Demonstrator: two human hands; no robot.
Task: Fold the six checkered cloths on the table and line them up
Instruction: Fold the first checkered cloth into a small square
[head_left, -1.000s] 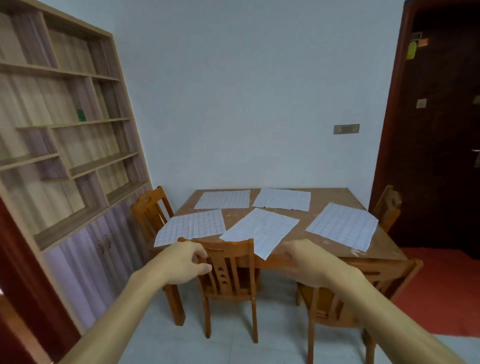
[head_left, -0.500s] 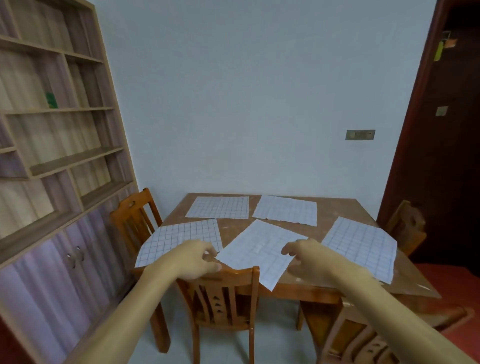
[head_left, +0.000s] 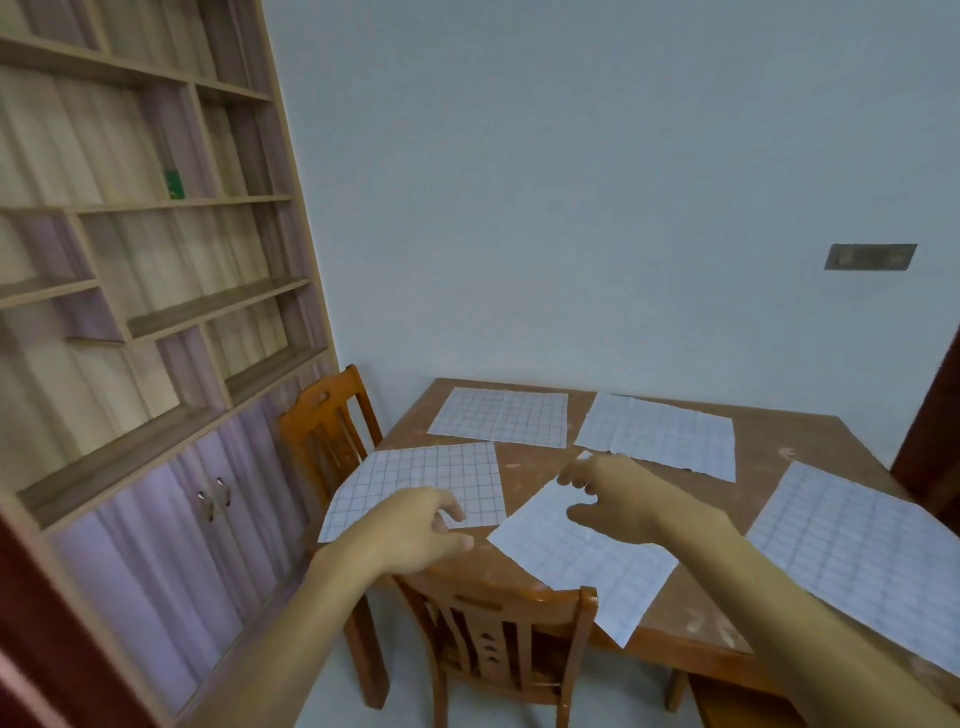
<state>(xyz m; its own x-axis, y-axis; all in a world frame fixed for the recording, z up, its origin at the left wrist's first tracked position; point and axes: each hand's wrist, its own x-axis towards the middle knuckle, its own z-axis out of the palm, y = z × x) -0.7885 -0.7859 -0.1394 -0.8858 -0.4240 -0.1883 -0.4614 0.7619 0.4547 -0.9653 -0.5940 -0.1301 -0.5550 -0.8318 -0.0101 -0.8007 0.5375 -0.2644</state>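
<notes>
Several white checkered cloths lie flat on a brown wooden table (head_left: 779, 462). Two lie at the back: one back left (head_left: 501, 418), one back middle (head_left: 660, 434). A near-left cloth (head_left: 426, 475) overhangs the table's left edge. A skewed middle cloth (head_left: 587, 558) overhangs the front edge. A large one (head_left: 862, 545) lies at the right. My left hand (head_left: 415, 527) hovers over the near-left cloth's front corner, fingers loosely curled, holding nothing. Fingers spread, my right hand (head_left: 618, 499) reaches over the far corner of the middle cloth, empty.
A wooden chair (head_left: 498, 629) is tucked in at the front of the table, right below my hands. Another chair (head_left: 324, 426) stands at the table's left side. A tall shelf unit with cupboard doors (head_left: 156, 364) fills the left wall.
I have come closer to the table and the view has swung left. Both hands have moved forward from over the front chair to above the near cloths.
</notes>
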